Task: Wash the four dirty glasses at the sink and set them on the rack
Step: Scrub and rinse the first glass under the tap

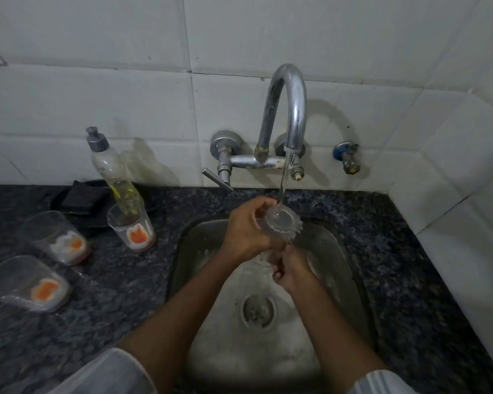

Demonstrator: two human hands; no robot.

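First glass (282,221) under tap (289,109) stream, over sink (336,251); left hand (246,230) wrapped round body, right hand (289,270) apparently clasping base, blurred. Three dirty glasses (133,230) wait left of sink. Rack unseen; none finished.

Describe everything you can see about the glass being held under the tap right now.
The glass is clear and looks like plain transparent glass or plastic. It is held over the steel sink, tilted so one round end faces the camera, with the thin stream from the faucet falling onto that end. The left hand wraps its side; the right hand grips the lower end. Water splashes off its edge. Whether residue remains inside cannot be told.
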